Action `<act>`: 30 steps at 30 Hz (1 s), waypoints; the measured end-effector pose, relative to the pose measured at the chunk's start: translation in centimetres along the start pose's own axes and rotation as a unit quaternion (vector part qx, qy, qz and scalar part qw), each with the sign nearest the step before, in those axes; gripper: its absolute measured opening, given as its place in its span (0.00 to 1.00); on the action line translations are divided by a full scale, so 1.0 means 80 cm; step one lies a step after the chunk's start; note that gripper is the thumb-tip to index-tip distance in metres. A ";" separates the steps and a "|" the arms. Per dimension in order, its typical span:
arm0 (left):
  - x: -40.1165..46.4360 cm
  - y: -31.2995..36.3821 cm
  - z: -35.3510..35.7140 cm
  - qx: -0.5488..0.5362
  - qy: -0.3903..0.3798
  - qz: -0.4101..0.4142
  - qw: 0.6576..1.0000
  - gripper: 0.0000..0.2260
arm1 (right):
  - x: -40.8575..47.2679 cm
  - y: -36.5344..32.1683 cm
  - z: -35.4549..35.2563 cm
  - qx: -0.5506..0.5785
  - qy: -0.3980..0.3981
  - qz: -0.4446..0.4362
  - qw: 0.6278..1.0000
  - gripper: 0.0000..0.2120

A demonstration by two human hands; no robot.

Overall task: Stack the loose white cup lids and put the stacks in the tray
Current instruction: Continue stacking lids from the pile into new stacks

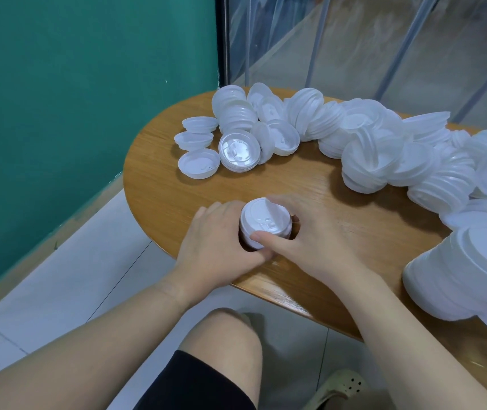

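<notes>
Head view: a left hand and right hand curl their fingers around a short lid stack upright on the wooden table; loose lids lie heaped beyond.

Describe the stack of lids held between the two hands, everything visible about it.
The short stack of lids is white, thin-looking plastic, standing upright near the front edge of the wooden table. Its top lid faces up, showing a raised rim and embossed marks. The left hand wraps its left side; the right hand grips the right, thumb on the top lid's near edge.
</notes>
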State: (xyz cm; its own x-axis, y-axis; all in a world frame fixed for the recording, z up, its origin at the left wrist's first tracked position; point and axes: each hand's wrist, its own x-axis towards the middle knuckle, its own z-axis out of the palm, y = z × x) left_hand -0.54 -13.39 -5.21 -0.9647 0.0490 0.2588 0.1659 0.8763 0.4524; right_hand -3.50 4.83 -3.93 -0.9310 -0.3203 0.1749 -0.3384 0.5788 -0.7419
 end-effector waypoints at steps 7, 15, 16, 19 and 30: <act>0.001 0.001 -0.001 -0.004 -0.005 0.002 1.000 0.19 | 0.000 0.001 0.001 -0.003 0.003 -0.003 1.000 0.30; 0.000 0.004 -0.001 -0.006 0.005 0.004 1.000 0.22 | -0.005 0.003 0.006 -0.009 0.040 -0.021 0.999 0.29; 0.000 0.004 -0.002 -0.004 0.005 0.004 1.000 0.23 | -0.005 0.003 0.005 -0.004 0.044 -0.021 0.999 0.29; 0.000 0.003 -0.002 -0.003 0.001 0.003 1.000 0.26 | -0.004 0.003 0.001 0.000 0.042 -0.015 0.999 0.30; 0.001 0.004 -0.005 -0.014 -0.011 -0.014 1.000 0.24 | -0.003 -0.002 0.000 -0.021 0.010 -0.019 1.000 0.32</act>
State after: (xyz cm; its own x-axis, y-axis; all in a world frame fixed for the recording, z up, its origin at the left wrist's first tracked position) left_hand -0.47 -13.32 -4.72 -0.9734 0.0357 0.2261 0.1438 0.8639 0.4827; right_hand -3.23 4.82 -3.89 -0.9200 -0.3274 0.2155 -0.3783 0.5981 -0.7065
